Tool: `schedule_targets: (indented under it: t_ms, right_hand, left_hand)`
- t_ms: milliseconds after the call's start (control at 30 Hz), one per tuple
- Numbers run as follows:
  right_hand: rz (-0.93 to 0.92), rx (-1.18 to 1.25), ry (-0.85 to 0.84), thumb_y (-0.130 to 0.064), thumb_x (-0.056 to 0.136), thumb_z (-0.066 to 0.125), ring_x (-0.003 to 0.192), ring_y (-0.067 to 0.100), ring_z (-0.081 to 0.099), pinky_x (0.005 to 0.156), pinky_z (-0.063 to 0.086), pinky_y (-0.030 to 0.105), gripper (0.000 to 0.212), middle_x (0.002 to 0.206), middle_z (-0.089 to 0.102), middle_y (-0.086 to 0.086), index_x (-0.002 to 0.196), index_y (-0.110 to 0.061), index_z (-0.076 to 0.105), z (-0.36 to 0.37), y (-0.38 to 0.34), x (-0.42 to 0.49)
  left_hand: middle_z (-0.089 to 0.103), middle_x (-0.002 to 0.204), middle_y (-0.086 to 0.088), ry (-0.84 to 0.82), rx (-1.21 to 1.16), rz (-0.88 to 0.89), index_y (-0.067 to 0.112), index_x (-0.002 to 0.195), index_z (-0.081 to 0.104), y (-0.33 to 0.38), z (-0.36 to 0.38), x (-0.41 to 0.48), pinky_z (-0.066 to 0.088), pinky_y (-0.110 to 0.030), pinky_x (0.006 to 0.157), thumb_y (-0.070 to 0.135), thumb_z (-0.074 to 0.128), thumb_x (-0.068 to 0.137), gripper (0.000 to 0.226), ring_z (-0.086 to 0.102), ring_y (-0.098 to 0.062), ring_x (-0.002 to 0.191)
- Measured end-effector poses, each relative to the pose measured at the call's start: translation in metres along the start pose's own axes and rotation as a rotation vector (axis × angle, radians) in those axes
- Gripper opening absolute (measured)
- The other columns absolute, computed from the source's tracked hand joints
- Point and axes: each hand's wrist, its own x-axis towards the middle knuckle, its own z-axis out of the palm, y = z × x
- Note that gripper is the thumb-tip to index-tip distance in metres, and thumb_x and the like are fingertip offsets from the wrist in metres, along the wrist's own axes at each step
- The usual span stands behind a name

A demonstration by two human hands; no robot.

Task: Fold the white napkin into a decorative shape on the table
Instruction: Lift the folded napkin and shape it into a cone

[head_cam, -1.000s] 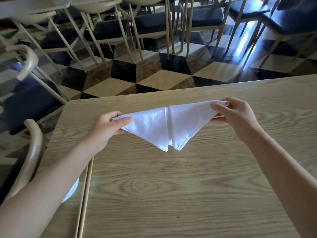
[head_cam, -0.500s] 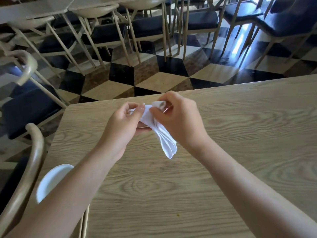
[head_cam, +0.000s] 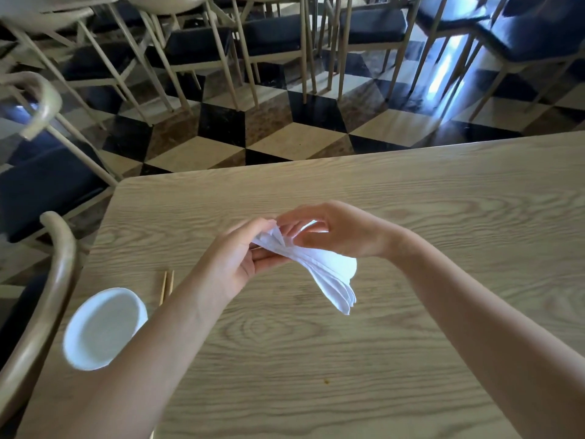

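Since half a second ago both arms have dropped nearer the person and the bundle has swung out to the right, its layers starting to splay.

Largest first: the wooden counter (head_cam: 411,198) carries everything, and the white napkin (head_cam: 329,274) hangs above its middle, apparently not touching the wood. The left hand (head_cam: 234,264) is closed on the gathered upper end, thumb and forefinger pinching the top while the lower fingers support the folds from beneath. The right hand (head_cam: 332,231) arches over the same end, its fingertips (head_cam: 292,229) working into the layers; whether it truly grips cloth I cannot tell. The free tip points down and right, four or five edges fanned.

To do this step well, I judge the left pinch should stay firm at the gathered end while the right hand separates one layer at a time, pulling evenly so the petals match.

Smaller things sit aside: a white bowl (head_cam: 104,327) near the left edge, and chopsticks (head_cam: 167,285) just beyond it.
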Motion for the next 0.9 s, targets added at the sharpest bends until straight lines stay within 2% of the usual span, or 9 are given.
schedule_targets:
  t_ms: [133,267,333,433,533,600,733,833,900]
  right_hand:
    - [-0.001,0.051,0.059,-0.001,0.090,0.052,0.102,0.006,0.062,0.098,0.046,0.024,0.035,0.109,0.068,0.000,0.120,-0.015,0.061,-0.005,0.007,-0.007]
    - [0.059,0.171,0.452,-0.003,0.090,0.056,0.100,0.004,0.060,0.089,0.046,0.014,0.032,0.109,0.066,0.000,0.119,-0.016,0.059,-0.015,0.031,-0.024]
    - [0.156,0.245,0.570,-0.011,0.090,0.057,0.103,0.003,0.058,0.087,0.047,0.015,0.030,0.112,0.064,-0.001,0.120,-0.017,0.056,-0.009,0.049,-0.042]
    - [0.231,0.570,0.461,-0.032,0.090,0.053,0.095,0.010,0.064,0.086,0.052,0.027,0.037,0.108,0.066,0.000,0.122,-0.013,0.056,0.020,0.065,-0.064]
    - [0.187,0.843,0.362,-0.055,0.078,0.062,0.089,0.015,0.062,0.082,0.054,0.032,0.047,0.097,0.065,-0.001,0.109,-0.019,0.064,0.044,0.065,-0.073]
    - [0.128,0.823,0.356,-0.043,0.082,0.059,0.094,0.018,0.060,0.090,0.051,0.040,0.039,0.099,0.065,0.001,0.109,-0.016,0.062,0.052,0.061,-0.073]
    - [0.031,0.777,0.449,-0.011,0.078,0.066,0.083,0.011,0.055,0.072,0.049,0.020,0.030,0.094,0.062,-0.004,0.107,-0.013,0.059,0.053,0.051,-0.066]
    - [0.014,0.665,0.502,-0.007,0.074,0.067,0.072,0.009,0.049,0.064,0.044,0.020,0.026,0.080,0.057,-0.009,0.095,-0.020,0.060,0.051,0.048,-0.064]
    - [0.032,0.546,0.532,-0.009,0.073,0.067,0.070,0.010,0.047,0.063,0.041,0.025,0.027,0.076,0.055,-0.008,0.088,-0.030,0.060,0.048,0.052,-0.062]
  left_hand:
    - [0.066,0.101,-0.023,0.035,-0.024,0.015,-0.002,0.111,0.061,-0.005,0.003,0.007,0.058,-0.034,0.064,0.003,0.046,0.081,0.034,0.069,-0.027,0.080]
    - [0.071,0.092,-0.011,-0.034,-0.169,0.053,0.009,0.096,0.063,-0.007,-0.005,0.011,0.058,-0.032,0.061,0.007,0.042,0.080,0.026,0.069,-0.023,0.075]
    - [0.072,0.088,-0.007,-0.059,-0.311,0.076,0.011,0.093,0.061,-0.011,-0.014,0.010,0.058,-0.032,0.064,0.007,0.037,0.083,0.026,0.070,-0.021,0.076]
    - [0.072,0.084,-0.006,-0.082,-0.486,0.112,0.011,0.087,0.062,-0.022,-0.026,0.007,0.058,-0.033,0.064,0.009,0.042,0.073,0.024,0.070,-0.021,0.076]
    - [0.071,0.080,-0.005,-0.057,-0.588,0.105,0.010,0.083,0.064,-0.035,-0.033,0.008,0.058,-0.031,0.062,0.008,0.037,0.077,0.027,0.070,-0.019,0.075]
    - [0.071,0.080,-0.004,-0.051,-0.626,0.101,0.011,0.081,0.067,-0.042,-0.037,0.010,0.058,-0.031,0.062,0.008,0.037,0.077,0.031,0.070,-0.019,0.075]
    - [0.071,0.089,-0.005,-0.131,-0.580,0.103,0.013,0.082,0.065,-0.055,-0.052,0.013,0.057,-0.035,0.071,0.015,0.056,0.058,0.026,0.069,-0.023,0.083]
    - [0.071,0.086,-0.005,-0.194,-0.518,0.117,0.016,0.085,0.066,-0.068,-0.069,0.016,0.056,-0.037,0.075,0.018,0.073,0.051,0.035,0.068,-0.024,0.082]
    - [0.069,0.079,-0.003,-0.240,-0.327,0.128,0.022,0.096,0.065,-0.069,-0.077,0.015,0.054,-0.027,0.064,0.015,0.073,0.061,0.037,0.066,-0.017,0.072]
